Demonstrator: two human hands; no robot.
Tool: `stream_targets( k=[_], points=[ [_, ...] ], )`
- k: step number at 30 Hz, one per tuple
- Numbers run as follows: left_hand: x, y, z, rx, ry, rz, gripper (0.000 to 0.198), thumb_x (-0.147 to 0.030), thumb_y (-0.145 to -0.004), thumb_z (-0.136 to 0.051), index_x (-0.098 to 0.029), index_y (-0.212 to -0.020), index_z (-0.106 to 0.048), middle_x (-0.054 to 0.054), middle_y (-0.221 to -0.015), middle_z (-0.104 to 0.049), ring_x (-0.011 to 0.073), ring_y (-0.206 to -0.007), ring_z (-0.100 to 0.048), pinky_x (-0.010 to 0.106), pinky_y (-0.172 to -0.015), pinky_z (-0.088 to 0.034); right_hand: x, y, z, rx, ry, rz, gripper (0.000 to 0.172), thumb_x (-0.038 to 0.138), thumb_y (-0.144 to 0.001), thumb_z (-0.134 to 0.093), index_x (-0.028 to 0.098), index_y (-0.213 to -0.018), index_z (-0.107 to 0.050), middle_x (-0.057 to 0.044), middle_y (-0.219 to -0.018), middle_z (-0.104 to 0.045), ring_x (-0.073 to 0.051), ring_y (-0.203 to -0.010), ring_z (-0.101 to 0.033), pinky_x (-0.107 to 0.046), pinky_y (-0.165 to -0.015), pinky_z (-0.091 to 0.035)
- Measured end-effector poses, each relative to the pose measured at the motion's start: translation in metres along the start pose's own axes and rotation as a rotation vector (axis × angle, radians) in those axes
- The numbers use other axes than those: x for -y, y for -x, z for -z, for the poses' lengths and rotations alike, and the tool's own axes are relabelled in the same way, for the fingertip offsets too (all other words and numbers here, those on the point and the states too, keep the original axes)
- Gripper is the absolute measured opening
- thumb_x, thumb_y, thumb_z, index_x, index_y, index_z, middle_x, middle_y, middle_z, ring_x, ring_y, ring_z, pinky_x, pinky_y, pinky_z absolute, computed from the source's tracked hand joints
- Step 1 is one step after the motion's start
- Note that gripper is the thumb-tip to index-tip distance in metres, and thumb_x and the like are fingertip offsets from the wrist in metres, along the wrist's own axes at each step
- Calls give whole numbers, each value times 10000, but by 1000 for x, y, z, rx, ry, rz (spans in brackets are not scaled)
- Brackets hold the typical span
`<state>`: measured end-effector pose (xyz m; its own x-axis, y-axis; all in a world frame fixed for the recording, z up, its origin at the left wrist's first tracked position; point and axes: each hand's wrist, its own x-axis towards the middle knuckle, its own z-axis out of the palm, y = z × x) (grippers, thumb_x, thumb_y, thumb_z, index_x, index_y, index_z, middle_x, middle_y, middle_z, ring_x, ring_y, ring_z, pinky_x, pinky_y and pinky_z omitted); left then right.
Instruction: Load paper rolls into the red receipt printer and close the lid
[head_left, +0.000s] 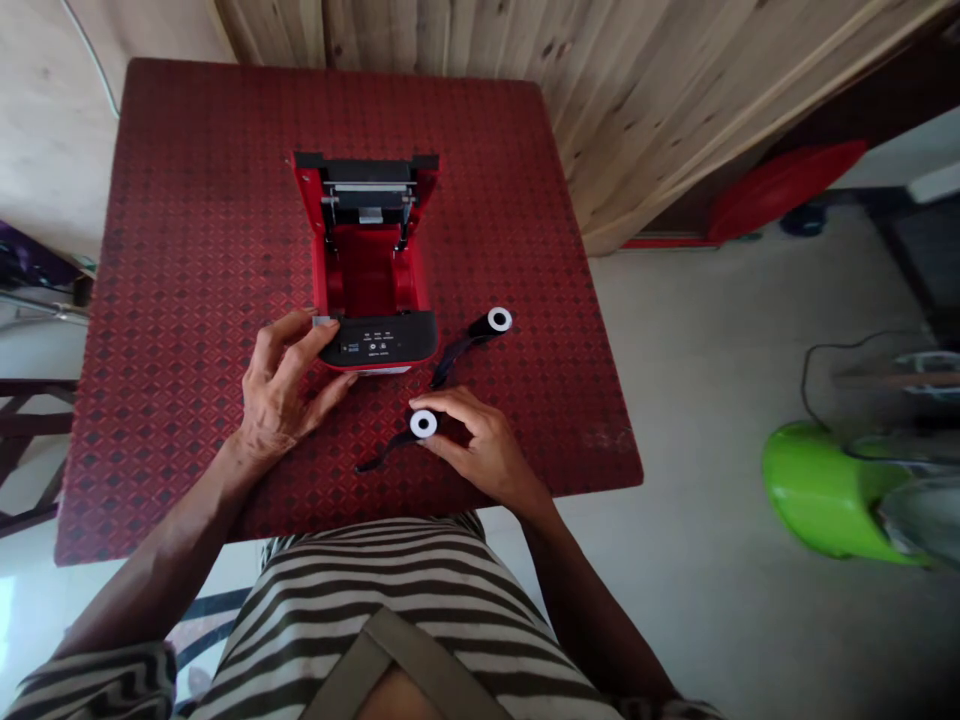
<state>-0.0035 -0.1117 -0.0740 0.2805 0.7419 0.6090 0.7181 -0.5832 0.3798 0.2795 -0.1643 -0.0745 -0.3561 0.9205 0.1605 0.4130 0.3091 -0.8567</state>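
Note:
A red and black receipt printer (377, 343) stands on the table with its lid (367, 185) raised. Its red roll compartment (369, 275) shows nothing inside. My left hand (281, 385) grips the printer's near left corner, fingers on the black top panel and thumb low at the front. My right hand (480, 440) pinches a small paper roll (424, 424) between thumb and fingers, just in front of the printer. This roll has a white end, a dark outside and a loose dark tail trailing left. A second similar roll (499, 320) stands right of the printer, its dark tail partly unwound.
The table (202, 250) has a red patterned cover, and its near edge is close to my body. A wooden plank wall (450, 40) runs behind it. On the floor at right are a green tub (817, 490) and a cable (806, 375).

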Motion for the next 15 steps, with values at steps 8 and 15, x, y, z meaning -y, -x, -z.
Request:
stream_targets(
  k=[8,15],
  points=[
    [1,3,-2,5,-11,-26,700,-373,-953,-782,-291,-1573,-469,139,-1418,-606,276,-1278,-669,421,-1077,-613,74,-70,65,41,338,259,241,186,-967,-745,234,-1200,-703,-63,-1129,-792,-238,-1055,-737,-431,-975,-598],
    [-1,5,-1,33,-49,-10,624,-388,-984,-737,-268,-1539,-480,149,-1415,-613,268,-1258,-677,416,-1039,-627,68,-167,28,297,810,279,186,52,-977,-631,125,-1111,-739,-128,-1103,-782,-285,-1140,-685,-451,-1047,-558]
  ],
)
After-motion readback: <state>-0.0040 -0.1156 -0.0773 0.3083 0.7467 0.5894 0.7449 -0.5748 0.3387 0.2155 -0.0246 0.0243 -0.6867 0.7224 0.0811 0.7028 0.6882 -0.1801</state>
